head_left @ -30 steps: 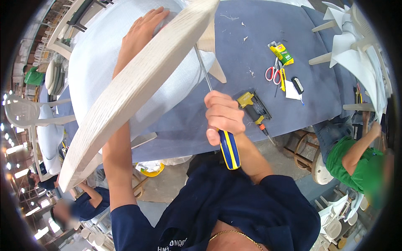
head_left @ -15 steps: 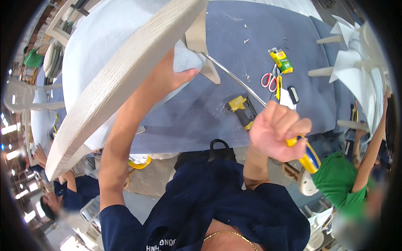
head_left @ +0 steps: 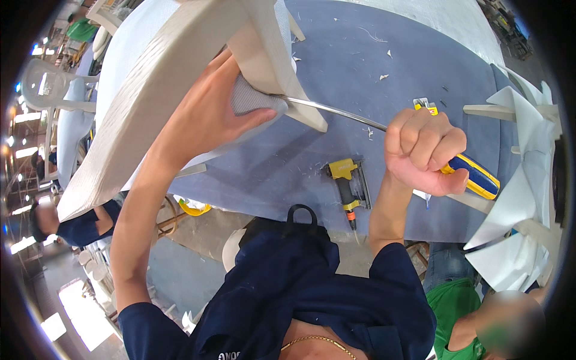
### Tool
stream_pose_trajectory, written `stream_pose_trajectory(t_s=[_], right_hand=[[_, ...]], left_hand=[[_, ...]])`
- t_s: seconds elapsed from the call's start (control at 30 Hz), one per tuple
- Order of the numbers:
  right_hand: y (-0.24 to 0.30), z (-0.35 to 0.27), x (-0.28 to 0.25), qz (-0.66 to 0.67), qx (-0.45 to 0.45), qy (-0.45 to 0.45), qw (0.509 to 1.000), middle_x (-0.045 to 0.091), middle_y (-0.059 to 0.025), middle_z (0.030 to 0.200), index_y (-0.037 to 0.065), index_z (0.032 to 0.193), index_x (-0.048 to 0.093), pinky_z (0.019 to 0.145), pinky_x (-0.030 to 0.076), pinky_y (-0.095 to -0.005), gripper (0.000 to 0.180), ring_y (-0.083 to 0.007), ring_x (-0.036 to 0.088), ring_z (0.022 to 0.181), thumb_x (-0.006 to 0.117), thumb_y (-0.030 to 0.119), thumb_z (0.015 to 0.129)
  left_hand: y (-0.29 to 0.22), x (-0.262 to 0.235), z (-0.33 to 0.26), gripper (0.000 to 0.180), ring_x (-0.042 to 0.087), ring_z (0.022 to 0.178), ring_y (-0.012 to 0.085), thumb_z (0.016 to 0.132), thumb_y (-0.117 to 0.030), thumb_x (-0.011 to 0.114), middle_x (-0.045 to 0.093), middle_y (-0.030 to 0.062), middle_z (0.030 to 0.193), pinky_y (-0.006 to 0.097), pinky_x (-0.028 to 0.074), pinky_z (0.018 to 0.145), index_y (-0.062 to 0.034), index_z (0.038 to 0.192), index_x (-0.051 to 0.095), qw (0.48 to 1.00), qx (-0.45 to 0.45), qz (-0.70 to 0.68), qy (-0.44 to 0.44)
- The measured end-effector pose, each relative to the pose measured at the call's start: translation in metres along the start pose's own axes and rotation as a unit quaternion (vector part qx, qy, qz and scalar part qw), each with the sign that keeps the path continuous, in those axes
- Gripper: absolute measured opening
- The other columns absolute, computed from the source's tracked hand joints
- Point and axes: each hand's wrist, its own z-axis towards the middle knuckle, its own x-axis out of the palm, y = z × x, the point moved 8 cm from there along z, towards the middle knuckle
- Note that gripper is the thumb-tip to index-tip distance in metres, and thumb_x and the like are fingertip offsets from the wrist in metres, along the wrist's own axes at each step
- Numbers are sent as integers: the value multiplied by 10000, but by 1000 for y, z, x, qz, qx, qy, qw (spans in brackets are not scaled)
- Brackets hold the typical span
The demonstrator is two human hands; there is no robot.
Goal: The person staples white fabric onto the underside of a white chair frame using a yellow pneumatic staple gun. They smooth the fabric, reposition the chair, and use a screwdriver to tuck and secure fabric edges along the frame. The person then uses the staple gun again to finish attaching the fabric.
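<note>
My left hand presses against the underside of a large pale upholstered panel that is tilted up off the blue table; its thumb pins a fold of whitish fabric where a pale wooden strut meets the panel. My right hand is clenched around the blue and yellow handle of a long screwdriver. The metal shaft runs left, and its tip sits under the fabric fold beside my left thumb.
A yellow and black staple gun lies on the table near its front edge. White upholstered frames stand at the right. A person in green is at lower right, and a person in dark blue crouches at left near white plastic chairs.
The view has shifted closer. My right hand stays low and right with the screwdriver handle, its shaft now reaching the fabric fold. My left thumb now pins the fabric at the strut.
</note>
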Motion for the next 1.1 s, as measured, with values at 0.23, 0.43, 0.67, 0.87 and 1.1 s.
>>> stream_pose_trajectory(t_s=[0.23, 0.43, 0.67, 0.87, 1.1], right_hand=[[-18, 29, -17, 63, 136, 23, 988, 401, 47, 469, 142, 647, 412, 443, 219, -249, 377, -64, 198, 411, 594, 315, 928], [-36, 3, -58, 153, 142, -99, 973, 375, 35, 543, 135, 753, 420, 517, 244, -286, 320, -89, 217, 503, 466, 342, 993], [9, 7, -22, 53, 41, -22, 998, 385, 23, 491, 124, 708, 431, 422, 233, -264, 393, -86, 205, 426, 603, 379, 952], [4, 28, -9, 9, 71, 59, 996, 378, 60, 454, 152, 630, 396, 382, 185, -216, 444, -50, 164, 379, 649, 378, 917], [-3, 42, -14, 56, 103, 133, 984, 414, 14, 477, 100, 660, 443, 381, 224, -266, 417, -98, 198, 384, 619, 370, 925]], left_hand=[[-3, 2, 3, 635, 579, 1199, 400, 740, -269, 876, 624, 174, 1320, 448, 450, 1033, -8, 1257, 615, 999, -18, -25, -31], [2, 1, 1, 630, 565, 1189, 424, 678, -343, 884, 649, 162, 1323, 481, 419, 1074, -35, 1188, 680, 997, -35, -37, -60], [-9, -3, -4, 548, 548, 1254, 412, 710, -321, 854, 662, 201, 1255, 520, 317, 1184, -37, 1152, 699, 995, -19, 12, -93], [-6, 1, -6, 540, 547, 1287, 377, 722, -318, 830, 663, 201, 1277, 525, 257, 1232, -53, 1176, 706, 994, -51, 49, -89], [-6, 0, -6, 542, 541, 1296, 373, 717, -313, 829, 660, 203, 1284, 520, 253, 1235, -55, 1179, 706, 993, -59, 36, -95]])
